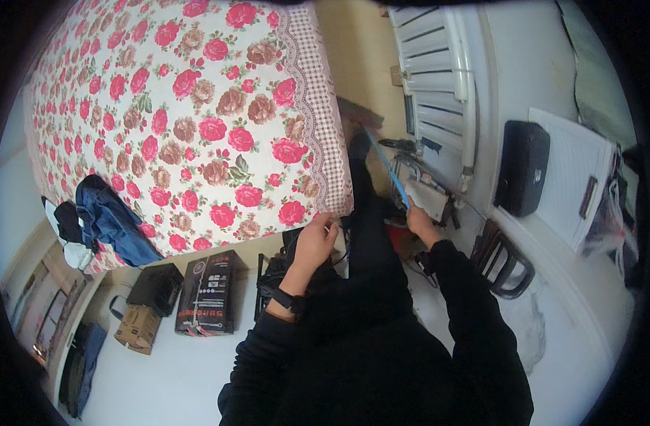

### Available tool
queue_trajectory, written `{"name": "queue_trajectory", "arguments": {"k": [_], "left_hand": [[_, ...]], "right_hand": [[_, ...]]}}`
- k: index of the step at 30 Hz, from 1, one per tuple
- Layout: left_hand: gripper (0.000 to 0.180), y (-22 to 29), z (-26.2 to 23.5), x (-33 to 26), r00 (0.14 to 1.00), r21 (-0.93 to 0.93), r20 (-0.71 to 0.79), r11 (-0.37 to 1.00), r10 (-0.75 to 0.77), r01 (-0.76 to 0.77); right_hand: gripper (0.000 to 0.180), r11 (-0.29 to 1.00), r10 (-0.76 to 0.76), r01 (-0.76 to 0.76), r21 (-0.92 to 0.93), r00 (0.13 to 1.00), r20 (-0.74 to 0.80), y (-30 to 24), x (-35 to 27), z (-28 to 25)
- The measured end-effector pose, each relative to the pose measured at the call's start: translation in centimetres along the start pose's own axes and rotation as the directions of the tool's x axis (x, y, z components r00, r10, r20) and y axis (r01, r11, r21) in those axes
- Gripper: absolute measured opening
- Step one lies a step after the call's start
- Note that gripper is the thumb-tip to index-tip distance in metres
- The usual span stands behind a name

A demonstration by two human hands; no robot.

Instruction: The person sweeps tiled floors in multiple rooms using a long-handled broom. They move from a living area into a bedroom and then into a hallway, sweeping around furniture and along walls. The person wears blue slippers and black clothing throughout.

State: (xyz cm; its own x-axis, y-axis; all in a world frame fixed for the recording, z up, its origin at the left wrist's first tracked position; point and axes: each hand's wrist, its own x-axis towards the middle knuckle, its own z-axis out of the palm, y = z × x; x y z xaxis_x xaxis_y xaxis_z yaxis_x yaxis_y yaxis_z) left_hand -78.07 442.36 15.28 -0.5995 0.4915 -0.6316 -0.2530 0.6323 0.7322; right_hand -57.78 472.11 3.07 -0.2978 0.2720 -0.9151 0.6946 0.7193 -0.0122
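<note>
Blue rod (pixel 387 167): thin, long, slanting up and away from the right hand (pixel 419 219) toward the white radiator (pixel 438 78); its far end is sitting above a tangle of dark cables (pixel 403 153) by the wall. Right hand is clenching the rod's near end. Left hand (pixel 314 241) is pinching the checked border of the floral bedspread (pixel 197 121) at the bed corner, fingers closed on cloth; a dark band is showing on that wrist.

Judgement: the rod is working in a crowded gap between bed and radiator, so keeping the tip in view and clear of the cables matters. The left hand holding the fabric back is helping sight.

Nearby: black box (pixel 521 167) on the sill, boxes (pixel 208 291) on the floor.
</note>
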Motion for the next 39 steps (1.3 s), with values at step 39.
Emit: {"name": "queue_trajectory", "arguments": {"k": [39], "left_hand": [[0.021,-17.5,-13.4,-11.8,0.76,0.519,0.648,0.759,-0.051,-0.392]], "right_hand": [[0.057,0.561,0.468,-0.135,0.817,0.865,-0.179,-27.9,-12.7,44.3]]}}
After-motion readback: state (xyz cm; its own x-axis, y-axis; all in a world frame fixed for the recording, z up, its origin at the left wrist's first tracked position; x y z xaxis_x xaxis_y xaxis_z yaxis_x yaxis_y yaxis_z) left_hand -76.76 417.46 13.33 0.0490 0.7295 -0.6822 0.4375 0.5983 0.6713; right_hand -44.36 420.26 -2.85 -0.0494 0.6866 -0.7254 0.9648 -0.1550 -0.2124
